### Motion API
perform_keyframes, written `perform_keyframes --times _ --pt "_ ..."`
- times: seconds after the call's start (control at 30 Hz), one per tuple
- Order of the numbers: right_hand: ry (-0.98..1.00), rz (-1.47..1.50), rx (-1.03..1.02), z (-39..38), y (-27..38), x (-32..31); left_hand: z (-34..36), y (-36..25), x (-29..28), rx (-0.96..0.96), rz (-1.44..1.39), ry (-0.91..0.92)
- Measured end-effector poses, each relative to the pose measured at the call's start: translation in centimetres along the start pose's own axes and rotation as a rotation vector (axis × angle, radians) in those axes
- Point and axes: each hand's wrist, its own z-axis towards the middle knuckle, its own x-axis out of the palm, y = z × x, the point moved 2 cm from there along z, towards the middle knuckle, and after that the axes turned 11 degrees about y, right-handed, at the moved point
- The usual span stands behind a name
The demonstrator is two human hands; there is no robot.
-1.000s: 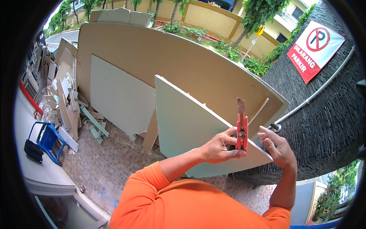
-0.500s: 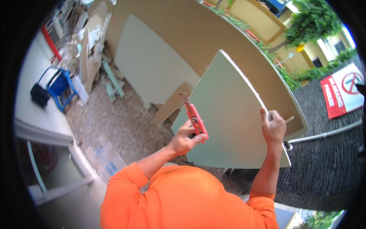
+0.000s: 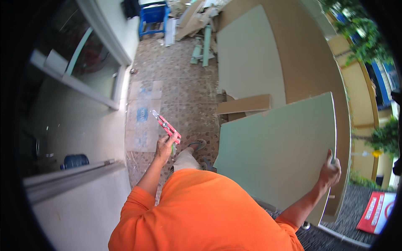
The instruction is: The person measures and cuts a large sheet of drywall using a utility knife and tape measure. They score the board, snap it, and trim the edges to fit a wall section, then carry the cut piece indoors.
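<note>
My left hand [image 3: 164, 149] is closed around the handle of a red utility knife [image 3: 166, 126]. Its blade points up and to the left, over the floor and apart from the board. On the right, my right hand [image 3: 330, 171] grips the outer edge of a large pale green plasterboard sheet [image 3: 274, 152], thumb on the near face and the other fingers mostly hidden behind. The sheet stands tilted, its left edge looking rough. Behind it lean a whitish board [image 3: 249, 54] and a larger brown board [image 3: 295, 54].
Broken board offcuts [image 3: 194, 19] and green strips [image 3: 207, 46] lie at the far end, near a blue chair [image 3: 153, 20]. A clear plastic sheet [image 3: 144, 121] covers part of the tiled floor [image 3: 186, 88]. A window frame [image 3: 113, 62] lines the left wall.
The view has turned, so the floor and left wall show more. The knife has moved left, from in front of the sheet to over the floor. My right hand keeps its grip.
</note>
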Motion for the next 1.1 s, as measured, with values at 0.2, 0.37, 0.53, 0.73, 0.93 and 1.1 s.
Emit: perform_keyframes --times 0.2,0.37,0.53,0.73,0.93,1.1 --pt "0.020 0.183 -0.080 -3.3 -2.2 -1.8 -11.7 7.7 -1.7 -0.177 -0.326 -0.303" --pt "-0.001 0.258 -0.193 -5.7 -0.5 -2.6 -15.3 12.9 -6.4 -0.278 -0.440 -0.544" --pt "-0.037 0.383 -0.431 -7.7 4.1 -3.1 -16.6 15.2 -9.7 -0.218 -0.522 -0.571" --pt "-0.045 0.414 -0.778 -12.4 15.3 -6.5 -18.2 15.2 -14.2 -0.101 -0.509 -0.617" --pt "-0.125 0.445 -1.128 -20.3 28.5 -15.6 -20.7 13.0 -24.0 -0.004 -0.414 -0.550" --pt "-0.353 0.424 -1.404 -25.5 36.4 -23.9 -21.7 7.6 -32.9 0.116 -0.496 -0.431"
